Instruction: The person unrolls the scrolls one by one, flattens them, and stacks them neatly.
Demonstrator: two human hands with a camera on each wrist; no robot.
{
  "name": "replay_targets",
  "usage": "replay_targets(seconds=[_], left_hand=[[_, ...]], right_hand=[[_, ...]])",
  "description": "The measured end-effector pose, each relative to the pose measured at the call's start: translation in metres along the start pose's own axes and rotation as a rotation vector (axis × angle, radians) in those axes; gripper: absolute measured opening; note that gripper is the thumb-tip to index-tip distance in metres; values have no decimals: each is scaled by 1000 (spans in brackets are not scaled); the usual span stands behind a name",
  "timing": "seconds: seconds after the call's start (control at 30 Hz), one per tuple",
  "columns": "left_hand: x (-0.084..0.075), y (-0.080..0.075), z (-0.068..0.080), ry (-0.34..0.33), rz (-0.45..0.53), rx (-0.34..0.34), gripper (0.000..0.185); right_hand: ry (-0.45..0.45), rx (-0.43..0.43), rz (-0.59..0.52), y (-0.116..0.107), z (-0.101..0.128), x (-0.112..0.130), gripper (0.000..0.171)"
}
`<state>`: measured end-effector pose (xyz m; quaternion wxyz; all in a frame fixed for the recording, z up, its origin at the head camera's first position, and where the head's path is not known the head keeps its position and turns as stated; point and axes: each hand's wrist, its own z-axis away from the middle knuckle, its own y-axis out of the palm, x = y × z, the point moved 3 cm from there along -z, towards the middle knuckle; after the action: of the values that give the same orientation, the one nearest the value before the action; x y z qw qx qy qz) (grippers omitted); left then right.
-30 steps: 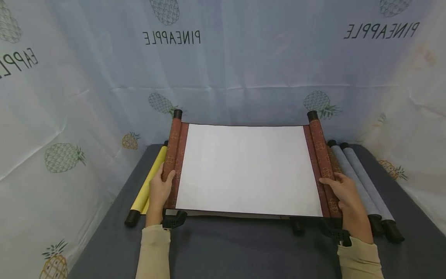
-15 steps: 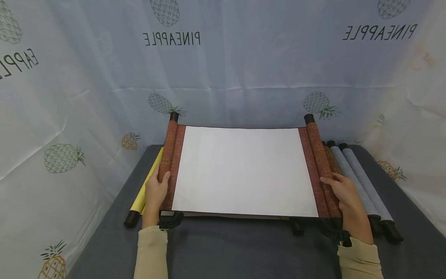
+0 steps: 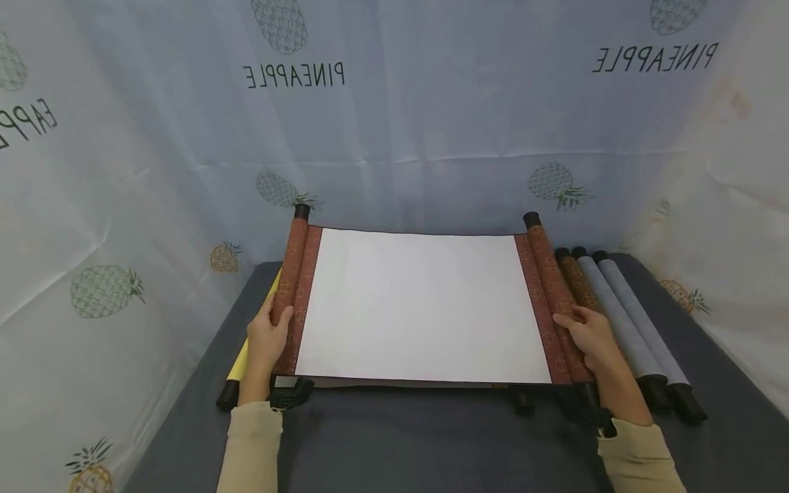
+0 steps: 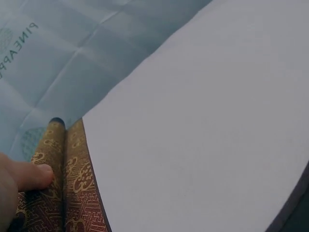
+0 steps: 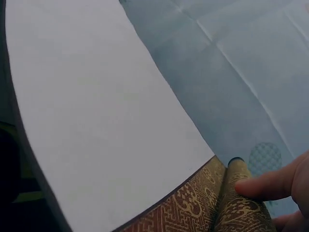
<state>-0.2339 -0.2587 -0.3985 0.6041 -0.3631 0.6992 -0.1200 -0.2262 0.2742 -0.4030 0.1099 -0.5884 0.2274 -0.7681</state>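
A hanging scroll (image 3: pixel 419 308) with a white sheet and red-brown patterned ends is spread between my two hands in the head view. My left hand (image 3: pixel 266 342) grips its left roller (image 3: pixel 290 274), thumb on top. On the other side my right hand (image 3: pixel 594 339) grips the right roller (image 3: pixel 548 274), thumb pressing the patterned cloth. Both rollers have black end caps, and the scroll is raised over the table. In the left wrist view a thumb (image 4: pixel 36 176) lies on the gold-patterned roller; the right wrist view has the other thumb (image 5: pixel 260 186) likewise. The fingers beneath are mostly hidden.
A yellow rolled scroll (image 3: pixel 237 363) lies at the left, partly behind my left arm. To the right lie a brown roll (image 3: pixel 576 277) and two grey rolls (image 3: pixel 622 318) with black ends. Under the sheet a black roller end (image 3: pixel 522 400) pokes out on the dark table (image 3: pixel 407 445). A pineapple-print curtain (image 3: pixel 419 123) hangs behind.
The scroll and both hands have shifted a little left and slightly lower in view, uncovering more of the brown roll and covering more of the yellow one. The grip is unchanged; the camera view also moved slightly.
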Motion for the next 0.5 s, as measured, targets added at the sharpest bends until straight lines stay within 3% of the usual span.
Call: replay_targets(seconds=[0.27,0.5], left_hand=[[15,-2,-11,36,-137,-20,54],[30,4,-19,1,-225,14,53]], right_hand=[[-11,11,26,23,-7,-3,66],[21,88,-32,39,-13,-8,66]])
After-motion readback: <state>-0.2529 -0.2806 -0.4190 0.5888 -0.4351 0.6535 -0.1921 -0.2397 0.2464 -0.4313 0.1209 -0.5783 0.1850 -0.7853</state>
